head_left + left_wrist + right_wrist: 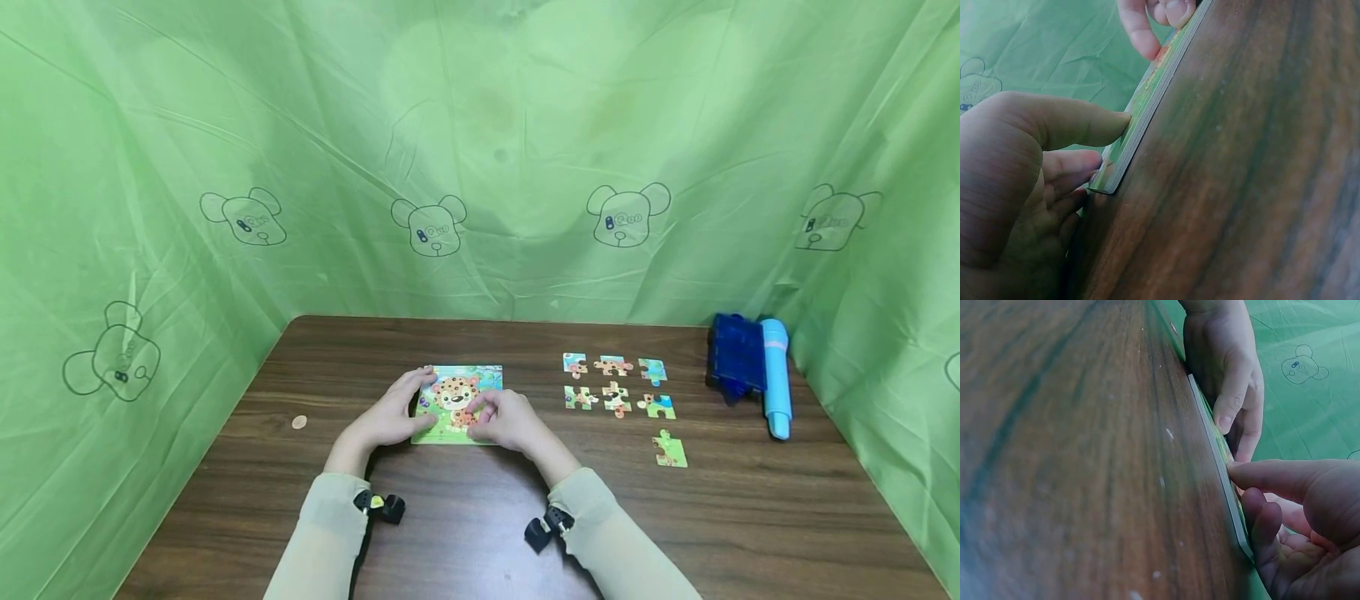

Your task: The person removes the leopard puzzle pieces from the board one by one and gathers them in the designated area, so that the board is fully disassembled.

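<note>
Wood-grain table (465, 533) fills the lower half of the head view, w/ green sheeting (480, 125) behind and at both sides. Puzzle board (455, 392), leopard print, lies flat at frame centre. Left hand (392, 419) sits at the board's left edge: thumb tip on the near edge, fingers over the top face. Right hand (508, 422) sits at the board's lower right, fingers curled over the face, thumb at the edge. Neither hand lifts the board; both touch it. Loose puzzle pieces (617, 385) lie in two rows right of centre, approx. six, well apart from the board. One single piece (670, 450) lies below them. Blue box (735, 363) and light-blue cylinder (776, 377) sit at far right, touching. Small round coin-like disc (299, 422) lies left of the board.
</note>
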### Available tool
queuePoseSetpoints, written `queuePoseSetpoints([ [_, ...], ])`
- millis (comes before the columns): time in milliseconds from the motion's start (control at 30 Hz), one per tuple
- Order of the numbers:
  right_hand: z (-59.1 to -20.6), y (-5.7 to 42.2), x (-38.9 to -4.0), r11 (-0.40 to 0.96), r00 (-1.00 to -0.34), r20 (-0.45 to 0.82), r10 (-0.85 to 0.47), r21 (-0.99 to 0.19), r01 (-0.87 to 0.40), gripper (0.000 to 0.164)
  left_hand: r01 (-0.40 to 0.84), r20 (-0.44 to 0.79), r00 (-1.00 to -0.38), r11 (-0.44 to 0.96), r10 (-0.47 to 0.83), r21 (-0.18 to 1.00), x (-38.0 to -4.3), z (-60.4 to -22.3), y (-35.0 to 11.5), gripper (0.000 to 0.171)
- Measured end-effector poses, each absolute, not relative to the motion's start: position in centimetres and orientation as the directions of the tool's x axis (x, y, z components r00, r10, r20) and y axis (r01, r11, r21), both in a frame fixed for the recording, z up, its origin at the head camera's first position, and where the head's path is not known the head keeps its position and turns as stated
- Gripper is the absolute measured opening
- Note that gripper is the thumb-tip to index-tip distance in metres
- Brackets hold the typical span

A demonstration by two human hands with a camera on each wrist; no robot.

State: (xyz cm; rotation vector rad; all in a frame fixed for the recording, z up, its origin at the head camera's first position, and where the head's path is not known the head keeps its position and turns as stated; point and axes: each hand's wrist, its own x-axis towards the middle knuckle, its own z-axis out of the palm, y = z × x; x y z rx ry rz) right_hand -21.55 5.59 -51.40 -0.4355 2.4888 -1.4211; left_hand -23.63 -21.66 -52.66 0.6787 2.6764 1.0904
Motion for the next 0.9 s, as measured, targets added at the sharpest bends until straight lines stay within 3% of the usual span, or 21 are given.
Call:
queuePoseSetpoints([
  [433, -50.91, 5.65, -21.52, 0.446, -0.938, -0.048, -0.344, -0.887, -0.118, 0.025, 0.352, 0.018, -0.879, 0.622, 0.477, 0.699, -23.53, -52.33, -21.53, 0.074],
  [900, -50.83, 5.86, -21.45, 0.295, -0.908, -0.086, -0.409, -0.955, -0.042, 0.019, 0.338, 0.007, -0.884, 0.629, 0.468, 0.7, -23.52, -52.44, -21.52, 0.074],
])
